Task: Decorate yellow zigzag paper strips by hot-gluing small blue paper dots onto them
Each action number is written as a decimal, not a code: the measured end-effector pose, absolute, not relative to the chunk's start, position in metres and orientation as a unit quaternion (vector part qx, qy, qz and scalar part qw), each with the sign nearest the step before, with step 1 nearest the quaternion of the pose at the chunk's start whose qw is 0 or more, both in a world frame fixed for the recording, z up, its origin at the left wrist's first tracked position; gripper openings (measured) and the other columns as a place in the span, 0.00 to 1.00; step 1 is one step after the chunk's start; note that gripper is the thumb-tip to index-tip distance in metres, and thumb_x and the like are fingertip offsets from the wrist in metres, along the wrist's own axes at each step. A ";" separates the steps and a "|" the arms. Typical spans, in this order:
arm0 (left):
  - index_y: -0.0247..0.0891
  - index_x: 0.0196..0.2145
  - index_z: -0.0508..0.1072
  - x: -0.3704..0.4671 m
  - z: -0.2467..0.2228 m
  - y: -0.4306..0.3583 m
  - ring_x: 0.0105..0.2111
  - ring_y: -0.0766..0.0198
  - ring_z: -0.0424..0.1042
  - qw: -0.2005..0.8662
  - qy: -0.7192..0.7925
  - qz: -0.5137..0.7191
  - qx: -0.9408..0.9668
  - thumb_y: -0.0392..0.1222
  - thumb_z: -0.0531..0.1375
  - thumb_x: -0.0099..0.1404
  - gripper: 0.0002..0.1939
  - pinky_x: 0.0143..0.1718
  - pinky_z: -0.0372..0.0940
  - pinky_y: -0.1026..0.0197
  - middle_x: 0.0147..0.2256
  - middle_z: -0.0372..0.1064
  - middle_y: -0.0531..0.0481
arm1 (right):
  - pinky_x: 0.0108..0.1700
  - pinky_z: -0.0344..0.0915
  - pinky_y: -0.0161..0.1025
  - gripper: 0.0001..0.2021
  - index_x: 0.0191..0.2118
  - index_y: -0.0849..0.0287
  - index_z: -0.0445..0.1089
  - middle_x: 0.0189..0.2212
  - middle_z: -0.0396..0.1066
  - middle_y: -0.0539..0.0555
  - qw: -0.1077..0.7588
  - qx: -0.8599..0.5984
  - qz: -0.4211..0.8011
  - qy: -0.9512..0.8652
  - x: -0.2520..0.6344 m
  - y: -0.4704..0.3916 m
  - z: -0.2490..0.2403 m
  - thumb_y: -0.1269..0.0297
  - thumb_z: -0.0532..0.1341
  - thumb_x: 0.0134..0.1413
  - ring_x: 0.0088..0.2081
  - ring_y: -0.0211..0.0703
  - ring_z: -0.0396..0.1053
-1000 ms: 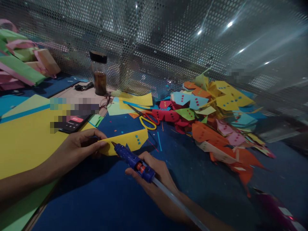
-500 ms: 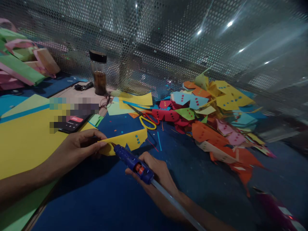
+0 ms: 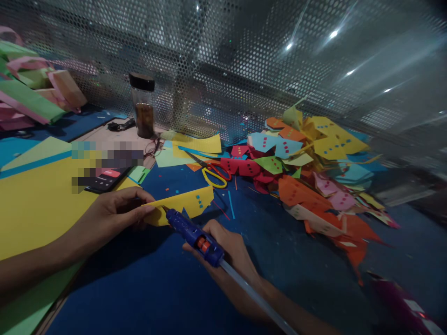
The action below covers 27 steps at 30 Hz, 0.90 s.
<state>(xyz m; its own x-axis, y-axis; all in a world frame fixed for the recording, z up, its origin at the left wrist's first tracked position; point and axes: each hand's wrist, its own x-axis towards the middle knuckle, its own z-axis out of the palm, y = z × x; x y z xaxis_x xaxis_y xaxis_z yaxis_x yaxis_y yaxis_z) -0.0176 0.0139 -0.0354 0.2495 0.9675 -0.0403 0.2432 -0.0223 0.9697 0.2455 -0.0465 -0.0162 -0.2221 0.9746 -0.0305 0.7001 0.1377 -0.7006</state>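
My left hand (image 3: pixel 120 209) pinches the left end of a folded yellow paper cutout (image 3: pixel 185 203) between thumb and fingers. Small blue squares are stuck near the cutout's right end, and a notch shows in its lower edge. A blue hot glue gun (image 3: pixel 193 236) is gripped in my right hand (image 3: pixel 230 253), with a long clear glue stick (image 3: pixel 253 293) coming out of its back. Its nozzle points up and left at the paper, close to my left fingertips. Whether the tip touches the paper I cannot tell.
Scissors (image 3: pixel 214 177) with red and yellow handles lie beyond the paper. Colored cutouts (image 3: pixel 307 181) pile up at the right. A phone (image 3: pixel 108 179), partly blurred out, rests on yellow sheets (image 3: pixel 38 209). Behind stand a lidded jar (image 3: pixel 144 114) and a perforated metal panel (image 3: pixel 209 60).
Almost nothing differs. The glue gun and my right hand have shifted very slightly; my left hand and the yellow paper stay in place.
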 end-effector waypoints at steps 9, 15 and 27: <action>0.42 0.36 0.80 -0.017 -0.034 0.014 0.22 0.65 0.70 0.490 0.494 0.361 0.621 0.57 0.66 0.62 0.16 0.25 0.63 0.64 0.23 0.73 0.53 | 0.29 0.55 0.37 0.10 0.31 0.53 0.59 0.28 0.72 0.50 0.174 -0.572 0.298 -0.744 0.249 -0.040 -0.010 0.65 0.63 0.59 0.28 0.45 0.69; 0.42 0.35 0.80 -0.016 -0.034 0.014 0.22 0.66 0.70 0.488 0.490 0.376 0.617 0.57 0.67 0.62 0.15 0.24 0.64 0.66 0.23 0.74 0.53 | 0.29 0.54 0.36 0.08 0.32 0.54 0.62 0.28 0.71 0.48 0.180 -0.567 0.271 -0.757 0.253 -0.037 -0.020 0.66 0.64 0.57 0.28 0.44 0.70; 0.43 0.33 0.81 -0.016 -0.034 0.015 0.20 0.67 0.70 0.482 0.475 0.389 0.625 0.54 0.67 0.61 0.13 0.22 0.64 0.68 0.21 0.73 0.53 | 0.28 0.53 0.35 0.06 0.32 0.54 0.62 0.27 0.70 0.47 0.204 -0.557 0.285 -0.753 0.254 -0.038 -0.025 0.65 0.61 0.57 0.27 0.42 0.68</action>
